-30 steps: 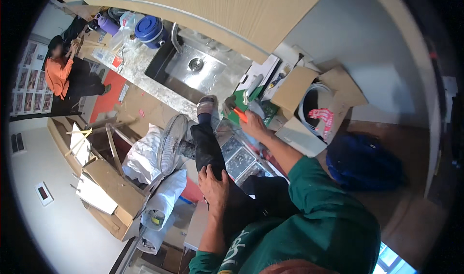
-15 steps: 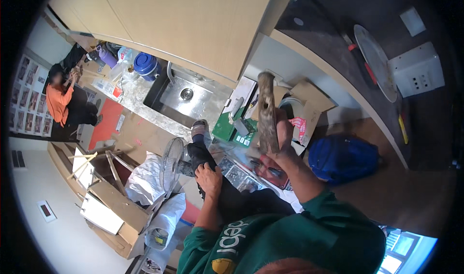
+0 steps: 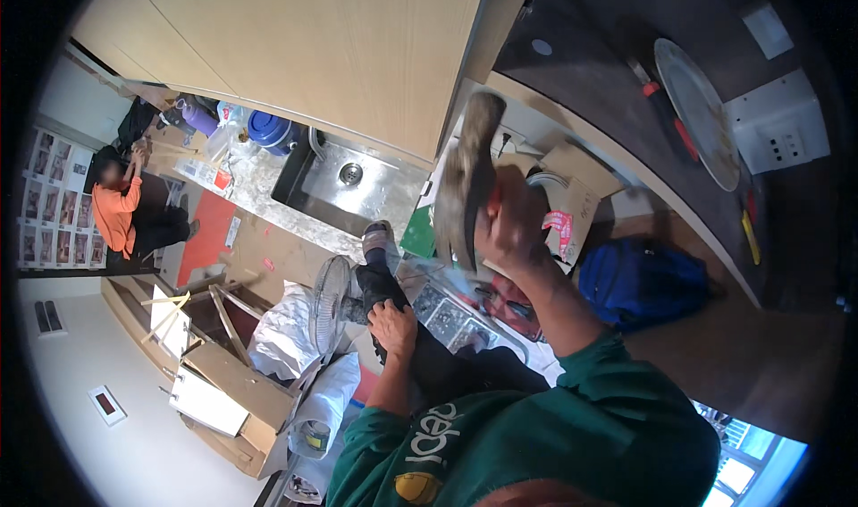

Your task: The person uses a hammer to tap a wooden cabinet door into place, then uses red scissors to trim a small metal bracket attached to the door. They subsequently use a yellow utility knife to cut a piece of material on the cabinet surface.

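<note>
My right hand (image 3: 517, 214) is closed round the handle of a hammer (image 3: 468, 181). Its worn metal head, slightly blurred, is raised in front of me; the hand and head hide most of the handle. My left hand (image 3: 393, 328) rests on my bent leg (image 3: 380, 283) in dark trousers, its fingers lying over the knee. Beyond it my foot (image 3: 376, 235) shows in a sandal, beside the counter. A standing fan (image 3: 331, 303) is just left of the left hand.
A steel sink (image 3: 331, 181) and a blue cooler jug (image 3: 271, 131) are on the counter. A blue backpack (image 3: 639, 283) lies right, below a dark shelf holding a plate (image 3: 697, 114). Sacks (image 3: 284, 333) and broken wooden boards (image 3: 219, 377) pile up left. A person in orange (image 3: 118, 214) sits far left.
The hammer has turned, so its head now shows side-on and a little further left. My right hand has risen slightly. My left hand stays on the leg.
</note>
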